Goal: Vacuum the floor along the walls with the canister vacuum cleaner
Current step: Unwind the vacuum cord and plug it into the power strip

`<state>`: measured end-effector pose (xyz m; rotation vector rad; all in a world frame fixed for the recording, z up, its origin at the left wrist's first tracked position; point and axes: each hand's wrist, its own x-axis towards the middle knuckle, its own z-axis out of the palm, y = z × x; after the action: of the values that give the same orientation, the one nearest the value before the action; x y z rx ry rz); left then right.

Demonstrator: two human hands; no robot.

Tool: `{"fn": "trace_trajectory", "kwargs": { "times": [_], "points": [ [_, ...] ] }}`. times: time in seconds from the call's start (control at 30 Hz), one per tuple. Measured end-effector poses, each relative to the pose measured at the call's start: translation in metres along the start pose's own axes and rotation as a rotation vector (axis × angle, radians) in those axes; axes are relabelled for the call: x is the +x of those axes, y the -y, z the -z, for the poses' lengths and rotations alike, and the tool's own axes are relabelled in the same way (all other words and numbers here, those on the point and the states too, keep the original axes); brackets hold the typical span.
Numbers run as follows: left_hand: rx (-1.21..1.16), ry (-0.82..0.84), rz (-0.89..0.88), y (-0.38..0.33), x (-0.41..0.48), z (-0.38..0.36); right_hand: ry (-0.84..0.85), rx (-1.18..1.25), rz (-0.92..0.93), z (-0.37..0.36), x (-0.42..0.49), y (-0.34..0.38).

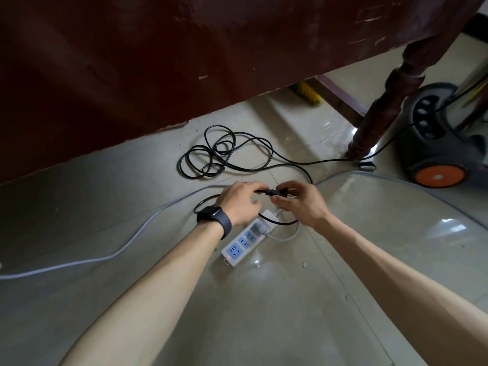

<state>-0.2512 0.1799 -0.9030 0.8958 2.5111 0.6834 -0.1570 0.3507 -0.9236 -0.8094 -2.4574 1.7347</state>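
My left hand (240,200) grips the black power cord just behind its plug (274,192). My right hand (299,200) pinches the plug's front end. Both hands hover just above a white power strip (243,245) lying on the tiled floor, its red light on and a white adapter plugged into one socket. The black cord (221,154) lies in loose coils on the floor and runs right to the grey canister vacuum cleaner (438,143) with an orange wheel at the far right.
A dark red wooden table top (158,62) fills the upper view, its turned leg (380,112) standing near the vacuum. A grey cable (118,249) trails left from the strip. A yellow brush (309,93) lies under the table.
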Motion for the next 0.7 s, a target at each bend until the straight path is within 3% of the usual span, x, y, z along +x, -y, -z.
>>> {"fn": "trace_trajectory", "kwargs": {
  "times": [0.23, 0.4, 0.53, 0.7],
  "points": [
    [-0.034, -0.077, -0.08, 0.002, -0.008, -0.008, 0.058, 0.253, 0.003, 0.0, -0.007, 0.009],
    [-0.058, -0.129, -0.094, 0.018, -0.019, -0.008, 0.066, 0.222, 0.12, -0.013, -0.017, 0.011],
    [-0.068, -0.083, -0.009, 0.037, -0.032, -0.009, 0.098, 0.083, 0.123, -0.029, -0.021, 0.0],
    [0.202, 0.044, 0.046, 0.074, -0.056, -0.01, 0.144, -0.229, -0.03, -0.054, -0.029, -0.039]
  ]
}}
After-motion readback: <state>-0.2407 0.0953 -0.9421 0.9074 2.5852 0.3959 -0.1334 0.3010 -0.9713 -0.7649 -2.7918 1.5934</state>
